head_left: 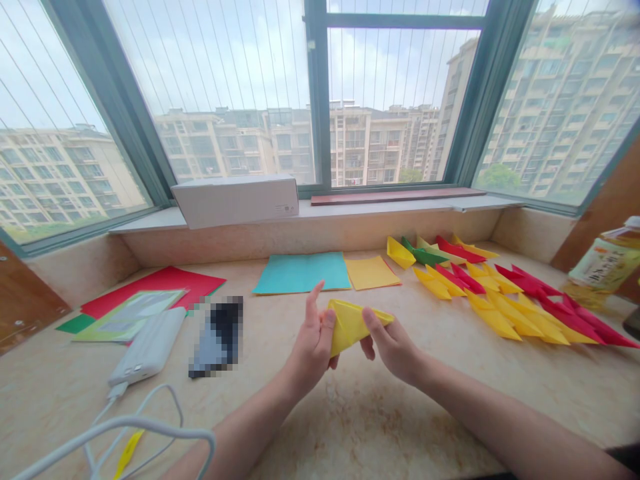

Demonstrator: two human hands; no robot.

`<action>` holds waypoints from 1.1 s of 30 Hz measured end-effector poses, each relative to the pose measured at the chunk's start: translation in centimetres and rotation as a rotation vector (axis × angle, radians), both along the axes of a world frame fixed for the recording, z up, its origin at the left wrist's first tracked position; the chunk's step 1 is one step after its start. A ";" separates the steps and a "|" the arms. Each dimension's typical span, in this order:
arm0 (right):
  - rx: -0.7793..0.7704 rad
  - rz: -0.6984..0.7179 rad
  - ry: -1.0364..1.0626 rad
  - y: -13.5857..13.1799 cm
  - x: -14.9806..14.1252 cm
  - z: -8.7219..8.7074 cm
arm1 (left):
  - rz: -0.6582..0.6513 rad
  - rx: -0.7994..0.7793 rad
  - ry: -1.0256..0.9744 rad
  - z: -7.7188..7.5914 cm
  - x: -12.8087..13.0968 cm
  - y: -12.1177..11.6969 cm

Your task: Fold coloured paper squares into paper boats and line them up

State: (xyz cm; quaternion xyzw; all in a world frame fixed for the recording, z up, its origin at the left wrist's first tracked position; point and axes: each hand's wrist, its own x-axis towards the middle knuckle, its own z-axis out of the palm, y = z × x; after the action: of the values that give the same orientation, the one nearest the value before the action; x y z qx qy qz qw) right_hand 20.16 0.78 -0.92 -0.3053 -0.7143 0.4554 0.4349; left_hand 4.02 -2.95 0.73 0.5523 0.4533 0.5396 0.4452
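A folded piece of yellow paper [350, 328], roughly triangular, is held up between both hands above the counter. My left hand [314, 337] grips its left edge with the thumb in front, while the index finger points upward, off the paper. At the right corner, my right hand [393, 340] pinches the paper, thumb on the near face and fingers behind. The fingers behind the paper are partly hidden. Beyond the hands lie a stack of light-blue paper sheets [303, 272] and a smaller stack of orange-yellow paper [373, 272].
Several folded paper boats [505, 313] in yellow, red and green stand at the right, near a bottle [607, 260]. At left are red paper [145, 293], a white power bank [149, 347] with a cable [170, 428], and a pixelated dark object [217, 337]. A white box [237, 200] sits on the sill.
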 end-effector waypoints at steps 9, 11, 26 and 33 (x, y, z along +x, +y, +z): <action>0.473 0.009 -0.174 -0.1 0.4 0.7 | -0.073 0.123 0.105 -1.0 -0.1 0.5; 0.456 -0.017 -0.185 0.0 0.4 0.5 | -0.050 0.213 0.255 -1.0 -0.3 0.6; 0.432 0.017 -0.114 0.6 0.8 0.6 | -0.321 0.383 0.516 1.5 -1.5 -0.6; 0.379 -0.071 -0.122 0.9 0.8 0.7 | -0.299 0.243 0.415 0.3 -1.2 0.0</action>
State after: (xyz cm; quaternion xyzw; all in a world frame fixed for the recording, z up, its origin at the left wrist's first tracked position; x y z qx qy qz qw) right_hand 20.94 1.68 -0.19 -0.2699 -0.8011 0.2778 0.4564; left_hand 2.81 -3.00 1.06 0.7609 0.3803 0.3937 0.3484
